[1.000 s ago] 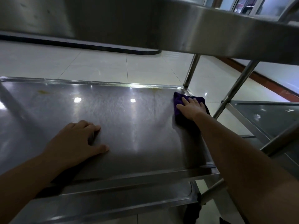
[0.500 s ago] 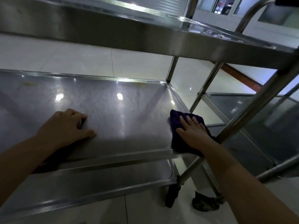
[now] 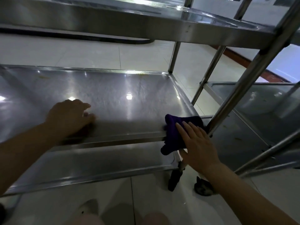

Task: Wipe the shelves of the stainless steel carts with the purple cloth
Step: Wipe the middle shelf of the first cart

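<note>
Purple cloth (image 3: pixel 174 133) directly under the straight, flat fingers (image 3: pixel 186 129) of the right hand (image 3: pixel 197 143), draped over the near right corner of the middle shelf (image 3: pixel 121 98), long axis running away from the fingertips toward the wrist, lower end hanging off the rim. Unwiped steel stretching leftward and beyond the fingertips (likely the next stroke's path). Left hand (image 3: pixel 69 119) well apart to the left, pressed on the shelf, loosely curled, holding nothing. Cloth dark, soft, bunched into folds.
</note>
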Action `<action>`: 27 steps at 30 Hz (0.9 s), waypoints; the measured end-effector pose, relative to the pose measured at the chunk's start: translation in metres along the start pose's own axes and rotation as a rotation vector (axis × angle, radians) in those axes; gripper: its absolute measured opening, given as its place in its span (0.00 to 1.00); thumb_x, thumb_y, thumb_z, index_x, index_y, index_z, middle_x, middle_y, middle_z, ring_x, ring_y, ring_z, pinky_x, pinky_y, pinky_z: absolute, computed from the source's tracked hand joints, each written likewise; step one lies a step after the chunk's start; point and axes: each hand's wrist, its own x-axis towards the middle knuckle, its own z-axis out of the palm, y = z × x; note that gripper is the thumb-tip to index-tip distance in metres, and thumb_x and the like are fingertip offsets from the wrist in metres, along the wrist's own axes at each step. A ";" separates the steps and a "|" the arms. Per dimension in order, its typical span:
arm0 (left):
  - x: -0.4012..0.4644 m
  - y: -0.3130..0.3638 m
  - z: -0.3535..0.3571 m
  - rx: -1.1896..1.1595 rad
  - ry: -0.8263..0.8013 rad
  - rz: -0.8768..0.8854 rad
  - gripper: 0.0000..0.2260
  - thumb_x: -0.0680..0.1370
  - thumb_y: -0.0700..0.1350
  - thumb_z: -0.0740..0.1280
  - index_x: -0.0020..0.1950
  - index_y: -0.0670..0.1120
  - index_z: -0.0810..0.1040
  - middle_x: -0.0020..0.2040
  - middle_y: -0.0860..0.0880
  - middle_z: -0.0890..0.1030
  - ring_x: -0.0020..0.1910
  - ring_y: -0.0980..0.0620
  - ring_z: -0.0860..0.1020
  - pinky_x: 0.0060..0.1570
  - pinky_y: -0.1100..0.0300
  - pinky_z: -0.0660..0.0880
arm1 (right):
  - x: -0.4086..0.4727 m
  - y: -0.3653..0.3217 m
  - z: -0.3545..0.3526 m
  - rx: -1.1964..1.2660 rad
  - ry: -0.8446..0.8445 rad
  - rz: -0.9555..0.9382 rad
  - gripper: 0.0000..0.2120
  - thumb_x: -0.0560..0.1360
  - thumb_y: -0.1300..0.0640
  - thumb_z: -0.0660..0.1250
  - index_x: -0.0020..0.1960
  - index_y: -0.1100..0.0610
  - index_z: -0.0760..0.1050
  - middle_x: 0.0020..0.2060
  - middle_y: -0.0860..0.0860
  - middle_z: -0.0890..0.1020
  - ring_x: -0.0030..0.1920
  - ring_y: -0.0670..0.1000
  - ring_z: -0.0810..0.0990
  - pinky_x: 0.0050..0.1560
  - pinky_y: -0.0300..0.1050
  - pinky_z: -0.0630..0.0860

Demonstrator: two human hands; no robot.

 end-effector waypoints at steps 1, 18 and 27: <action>-0.016 -0.001 -0.001 -0.033 0.070 0.046 0.13 0.76 0.54 0.67 0.54 0.48 0.82 0.52 0.44 0.82 0.47 0.43 0.79 0.46 0.50 0.73 | 0.002 0.004 0.000 -0.019 0.035 -0.024 0.39 0.72 0.47 0.72 0.76 0.53 0.57 0.72 0.57 0.68 0.72 0.60 0.65 0.72 0.52 0.52; -0.126 -0.009 0.003 -0.048 0.059 -0.082 0.19 0.78 0.41 0.62 0.69 0.43 0.72 0.63 0.43 0.74 0.61 0.41 0.70 0.60 0.50 0.67 | 0.032 -0.110 0.006 0.082 0.211 -0.104 0.34 0.71 0.52 0.75 0.72 0.58 0.67 0.68 0.62 0.71 0.70 0.64 0.67 0.71 0.59 0.60; -0.141 -0.063 -0.004 -0.014 -0.056 0.095 0.29 0.80 0.46 0.61 0.78 0.51 0.52 0.77 0.52 0.55 0.75 0.51 0.54 0.72 0.57 0.52 | 0.059 -0.236 0.014 0.007 0.295 -0.105 0.35 0.64 0.49 0.79 0.68 0.56 0.73 0.62 0.61 0.77 0.65 0.62 0.74 0.67 0.57 0.67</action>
